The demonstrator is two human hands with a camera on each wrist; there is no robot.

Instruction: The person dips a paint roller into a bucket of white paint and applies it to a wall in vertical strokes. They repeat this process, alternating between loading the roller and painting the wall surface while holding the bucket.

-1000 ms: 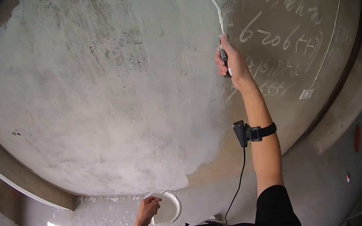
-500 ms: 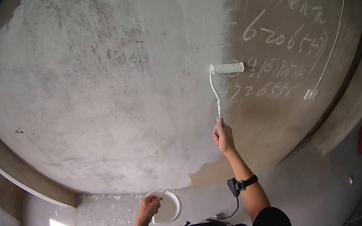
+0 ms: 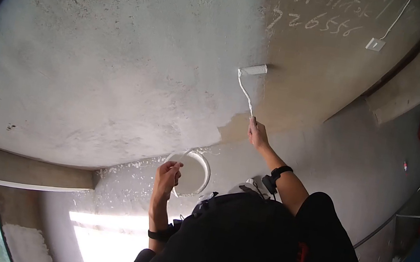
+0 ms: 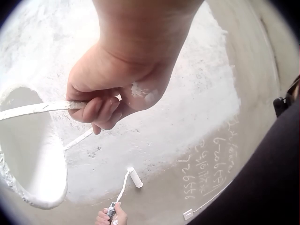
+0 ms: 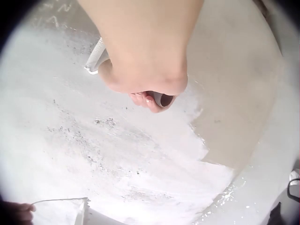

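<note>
Paint roller (image 3: 255,70) at the coating edge; bucket (image 3: 207,175) held by its handle (image 4: 42,108)

Right hand (image 3: 258,133): fingers clamped on the roller's grip (image 4: 111,210), below the bent white frame (image 4: 123,188). The sleeve (image 4: 135,178) lies across the line between the pale coated part and the brown uncoated part of the wall (image 3: 117,88); whether it bears on the surface cannot be told. White residue noted on grip and hand.

Left hand (image 3: 166,178): fingers curled round the bucket's handle, white smears near the base of the palm. The bucket is white, its rim crusted, and stands out near the foot of the wall; whether it hangs or rests on the floor (image 3: 330,145) cannot be determined.

Surroundings: chalk-like writing (image 3: 311,23) on the brown part, above the roller. To its right, a white wall plate (image 3: 375,45) with a cable (image 3: 398,18) running upward. White splashes (image 3: 132,165) along the wall base. Bright sunlit patch (image 3: 109,236) beside the left forearm. Black strap (image 3: 278,173) on the right forearm. Dark specks on the coated part.
</note>
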